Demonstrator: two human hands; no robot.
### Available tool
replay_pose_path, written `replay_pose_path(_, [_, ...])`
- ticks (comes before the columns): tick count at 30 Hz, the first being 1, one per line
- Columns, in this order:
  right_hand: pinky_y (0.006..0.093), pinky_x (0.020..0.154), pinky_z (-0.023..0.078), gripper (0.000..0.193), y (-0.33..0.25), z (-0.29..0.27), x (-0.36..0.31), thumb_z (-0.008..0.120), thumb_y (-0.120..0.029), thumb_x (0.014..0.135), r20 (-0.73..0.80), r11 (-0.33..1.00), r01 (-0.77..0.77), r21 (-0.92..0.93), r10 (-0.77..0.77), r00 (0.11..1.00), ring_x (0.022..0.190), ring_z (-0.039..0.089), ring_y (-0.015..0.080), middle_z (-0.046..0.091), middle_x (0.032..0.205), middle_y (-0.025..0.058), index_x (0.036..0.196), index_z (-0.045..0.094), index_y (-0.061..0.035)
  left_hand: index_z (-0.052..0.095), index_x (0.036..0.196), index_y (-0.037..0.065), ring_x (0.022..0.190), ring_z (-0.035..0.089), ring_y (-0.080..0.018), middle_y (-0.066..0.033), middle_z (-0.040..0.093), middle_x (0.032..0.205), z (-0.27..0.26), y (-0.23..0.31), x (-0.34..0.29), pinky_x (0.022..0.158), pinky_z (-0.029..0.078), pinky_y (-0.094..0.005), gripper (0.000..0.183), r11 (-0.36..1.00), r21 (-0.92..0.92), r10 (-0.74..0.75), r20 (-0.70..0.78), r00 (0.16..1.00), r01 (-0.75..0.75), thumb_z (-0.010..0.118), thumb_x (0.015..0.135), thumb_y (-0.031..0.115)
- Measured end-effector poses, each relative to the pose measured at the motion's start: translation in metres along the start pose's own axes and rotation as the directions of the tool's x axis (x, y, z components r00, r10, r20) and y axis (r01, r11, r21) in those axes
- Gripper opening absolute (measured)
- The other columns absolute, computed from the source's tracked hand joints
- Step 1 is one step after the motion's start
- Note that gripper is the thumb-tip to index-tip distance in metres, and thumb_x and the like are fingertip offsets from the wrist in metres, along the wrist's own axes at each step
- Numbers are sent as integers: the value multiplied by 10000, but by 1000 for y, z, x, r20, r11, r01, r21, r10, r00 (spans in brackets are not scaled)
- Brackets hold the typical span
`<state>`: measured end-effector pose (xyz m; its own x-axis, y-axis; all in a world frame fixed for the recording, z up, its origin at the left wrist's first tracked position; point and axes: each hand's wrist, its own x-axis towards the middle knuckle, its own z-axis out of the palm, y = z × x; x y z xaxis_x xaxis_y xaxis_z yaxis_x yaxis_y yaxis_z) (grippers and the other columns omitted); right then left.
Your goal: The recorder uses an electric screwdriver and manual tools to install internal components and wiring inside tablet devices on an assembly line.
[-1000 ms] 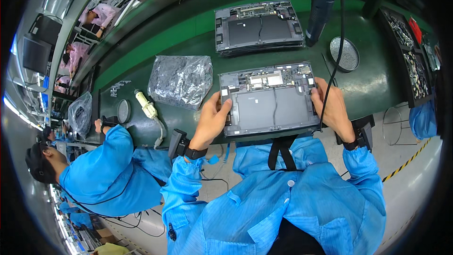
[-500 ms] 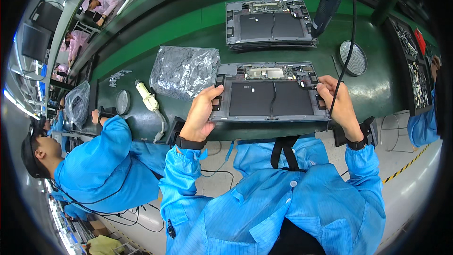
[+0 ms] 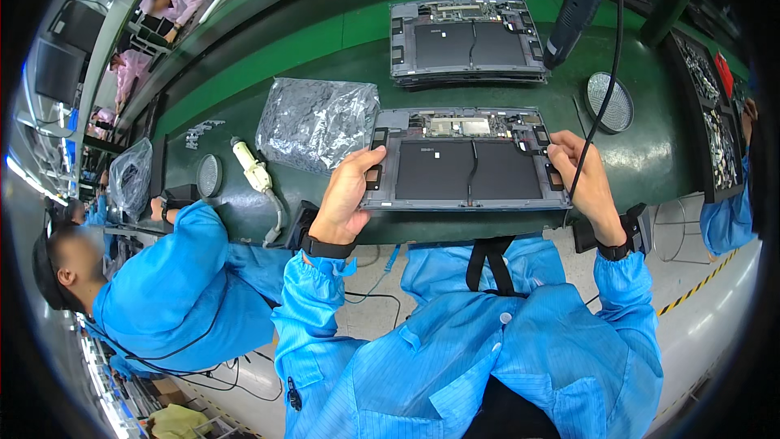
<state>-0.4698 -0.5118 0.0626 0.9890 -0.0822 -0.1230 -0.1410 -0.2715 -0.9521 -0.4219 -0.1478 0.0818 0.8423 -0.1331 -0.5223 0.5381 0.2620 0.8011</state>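
Observation:
Between my hands is an opened laptop base (image 3: 435,175), its dark battery cells, circuit board and side speakers showing. My left hand (image 3: 343,195) grips its left edge, thumb on top and the other fingers partly hidden underneath. At the right edge my right hand (image 3: 587,180) holds it the same way. Behind it lies a stack of similar laptop bases (image 3: 467,42) on the green bench. A clear plastic bag with dark contents (image 3: 317,122) lies just left of the held base.
A dark handheld tool (image 3: 575,8) hangs by the stack, and a black cable (image 3: 608,73) crosses near my right hand. Round dishes (image 3: 609,102), a cream electric screwdriver (image 3: 253,167) and parts trays (image 3: 707,114) are around. A co-worker in blue (image 3: 166,276) sits at left.
The laptop base and both my hands stay nearly still. The hanging tool and its cable have shifted slightly right. The co-worker's hand at left has moved a little.

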Motion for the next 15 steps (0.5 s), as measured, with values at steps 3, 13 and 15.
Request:
replay_pose_path(3, [260, 668, 576, 279, 0, 0, 0, 620, -180, 1098, -7, 1000, 9, -18, -9, 1000, 779, 600, 52, 668, 855, 15, 1173, 674, 84, 670, 1203, 60, 895, 730, -142, -44, 738, 1040, -1, -2, 1, 779, 634, -324, 238, 1000, -20, 3, -9, 1000, -4, 710, 1042, 231])
replay_pose_path(13, [266, 669, 588, 272, -2, 2, -2, 616, -174, 1101, -24, 1000, 14, -10, -14, 1000, 777, 601, 54, 672, 855, 19, 1167, 676, 83, 680, 1165, 51, 867, 731, -149, -51, 746, 1020, -5, -5, 3, 762, 636, -320, 203, 1000, -20, 1, 25, 1000, 0, 697, 1048, 216])
replay_pose_path(15, [264, 672, 590, 275, -1, 2, -2, 614, -179, 1106, -26, 1000, 13, 0, -13, 1000, 779, 600, 53, 669, 852, 15, 1163, 677, 82, 682, 1210, 44, 870, 731, -144, -50, 748, 1039, -4, -6, 3, 766, 635, -316, 229, 1000, -1, 0, 7, 1000, 0, 682, 1060, 217])
